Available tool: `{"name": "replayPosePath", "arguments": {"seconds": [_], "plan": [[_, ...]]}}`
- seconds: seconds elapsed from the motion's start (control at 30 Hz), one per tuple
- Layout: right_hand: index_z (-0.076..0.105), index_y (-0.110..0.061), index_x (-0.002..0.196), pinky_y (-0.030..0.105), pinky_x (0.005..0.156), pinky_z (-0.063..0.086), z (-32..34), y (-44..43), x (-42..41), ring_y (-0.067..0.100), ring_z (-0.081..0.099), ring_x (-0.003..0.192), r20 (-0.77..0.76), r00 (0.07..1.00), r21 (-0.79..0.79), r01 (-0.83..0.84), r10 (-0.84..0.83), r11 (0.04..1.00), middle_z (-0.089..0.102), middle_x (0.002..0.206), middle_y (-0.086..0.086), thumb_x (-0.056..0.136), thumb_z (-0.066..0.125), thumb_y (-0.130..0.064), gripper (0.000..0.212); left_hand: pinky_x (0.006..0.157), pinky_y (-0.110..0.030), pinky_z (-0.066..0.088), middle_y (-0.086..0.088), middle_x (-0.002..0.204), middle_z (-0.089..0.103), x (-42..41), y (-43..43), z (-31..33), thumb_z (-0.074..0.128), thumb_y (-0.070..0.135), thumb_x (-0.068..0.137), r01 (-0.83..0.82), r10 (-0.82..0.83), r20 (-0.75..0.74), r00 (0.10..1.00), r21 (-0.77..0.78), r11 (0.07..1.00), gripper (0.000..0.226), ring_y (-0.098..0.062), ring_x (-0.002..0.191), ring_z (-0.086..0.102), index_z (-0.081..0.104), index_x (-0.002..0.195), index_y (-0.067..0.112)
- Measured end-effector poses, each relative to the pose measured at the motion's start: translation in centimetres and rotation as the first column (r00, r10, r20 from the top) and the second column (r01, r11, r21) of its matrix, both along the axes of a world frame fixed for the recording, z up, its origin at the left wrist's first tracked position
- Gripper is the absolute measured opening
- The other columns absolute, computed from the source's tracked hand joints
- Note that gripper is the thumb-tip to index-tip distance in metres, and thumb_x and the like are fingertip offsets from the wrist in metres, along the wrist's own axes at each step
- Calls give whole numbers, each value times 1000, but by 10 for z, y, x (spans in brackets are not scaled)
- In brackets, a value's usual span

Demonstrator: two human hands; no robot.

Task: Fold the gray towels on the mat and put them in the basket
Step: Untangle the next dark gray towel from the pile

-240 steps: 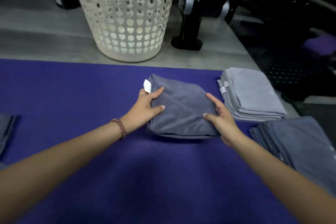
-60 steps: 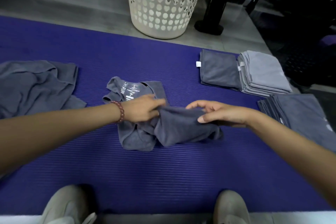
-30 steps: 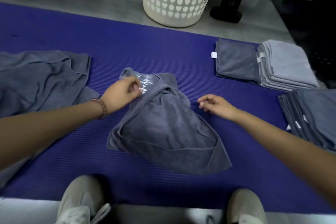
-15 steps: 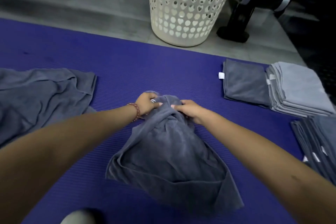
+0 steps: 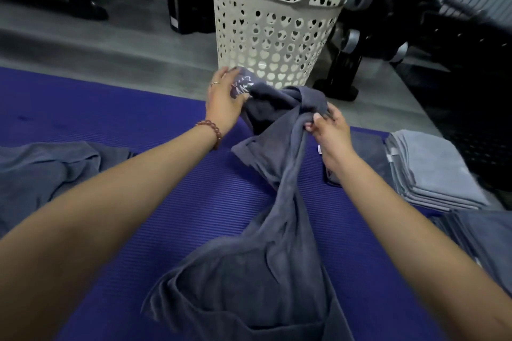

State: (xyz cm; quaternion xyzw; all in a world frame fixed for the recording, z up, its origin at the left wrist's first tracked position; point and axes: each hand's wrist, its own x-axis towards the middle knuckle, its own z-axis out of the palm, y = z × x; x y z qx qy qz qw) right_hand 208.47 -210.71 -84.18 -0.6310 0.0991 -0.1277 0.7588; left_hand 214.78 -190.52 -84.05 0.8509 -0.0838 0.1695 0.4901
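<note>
While both hands (image 5: 225, 99) (image 5: 329, 130) pinch its far edge, gray towel (image 5: 277, 216) lengthwise toward basket (image 5: 273, 28).

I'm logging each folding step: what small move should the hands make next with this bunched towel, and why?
Probably draw the left hand and right hand apart to spread the towel: both grip its top, yet it hangs twisted and bunched between them down to the mat.

There is one camera only, on my head. It looks forward and down, close over my left hand (image 5: 224, 99) and right hand (image 5: 329, 130); the mat (image 5: 124, 108) lies below, the basket (image 5: 274, 36) farther ahead.
</note>
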Motion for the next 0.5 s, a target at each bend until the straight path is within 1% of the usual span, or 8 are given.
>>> {"name": "replayPosePath", "arguments": {"seconds": [0.07, 0.13, 0.2, 0.27, 0.3, 0.37, 0.4, 0.5], "plan": [[27, -16, 146, 21, 96, 41, -10, -10, -1, 15, 49, 123, -111, 994, 77, 0, 8, 997, 41, 142, 8, 97, 43, 3, 55, 105, -36, 31, -12, 144, 29, -6, -11, -19, 60, 25, 88, -25, 53, -132, 990, 205, 978, 50, -26, 131, 29, 44, 135, 17], [22, -21, 148, 25, 99, 36, -27, -21, -15, 14, 37, 134, -267, 959, 18, -97, 98, 995, 30, 152, 2, 97, 43, -1, 59, 102, -43, 37, -14, 131, 44, -31, -19, -52, 56, 42, 85, 169, -103, -241, 965, 271, 948, 50, -31, 122, 39, 49, 126, 14], [31, -20, 144, 26, 89, 41, -52, -31, -36, 13, 50, 116, -435, 886, -149, -244, 159, 958, 45, 141, 3, 95, 46, 0, 55, 98, -40, 41, -13, 122, 50, -66, -20, -87, 58, 53, 79, 421, -320, -390, 863, 206, 883, 60, -28, 113, 49, 48, 124, 15], [41, -15, 138, 25, 75, 43, -78, -37, -62, 11, 54, 92, -609, 786, -284, -345, 110, 895, 57, 117, 4, 95, 49, -6, 44, 100, -33, 38, -15, 126, 46, -98, -14, -116, 68, 43, 81, 583, -412, -533, 739, 201, 787, 67, -27, 117, 47, 38, 134, 15], [44, -13, 134, 25, 71, 42, -91, -40, -74, 10, 53, 88, -683, 725, -319, -407, 90, 856, 57, 109, 2, 95, 52, -12, 40, 101, -32, 37, -15, 129, 43, -109, -10, -128, 70, 36, 81, 635, -431, -559, 709, 237, 736, 69, -28, 119, 44, 34, 137, 15], [50, -9, 122, 21, 67, 43, -111, -40, -96, 10, 53, 89, -755, 648, -367, -544, 100, 755, 56, 101, 0, 92, 60, -19, 33, 100, -36, 38, -14, 130, 41, -124, -1, -143, 70, 25, 82, 675, -440, -552, 708, 346, 652, 68, -28, 120, 42, 32, 138, 17], [51, -7, 116, 19, 67, 43, -118, -38, -105, 10, 54, 88, -743, 661, -401, -565, 105, 720, 57, 98, -1, 89, 64, -18, 32, 99, -39, 39, -13, 130, 41, -126, 4, -147, 68, 21, 83, 665, -438, -528, 727, 385, 640, 64, -29, 120, 42, 34, 136, 19], [56, -1, 113, 28, 82, 48, -135, -32, -115, 17, 59, 95, -681, 730, -492, -517, 61, 701, 63, 105, 6, 83, 71, -18, 38, 97, -47, 41, -12, 128, 41, -124, 14, -149, 63, 20, 85, 531, -338, -454, 825, 415, 739, 50, -34, 118, 42, 39, 130, 19]]}}
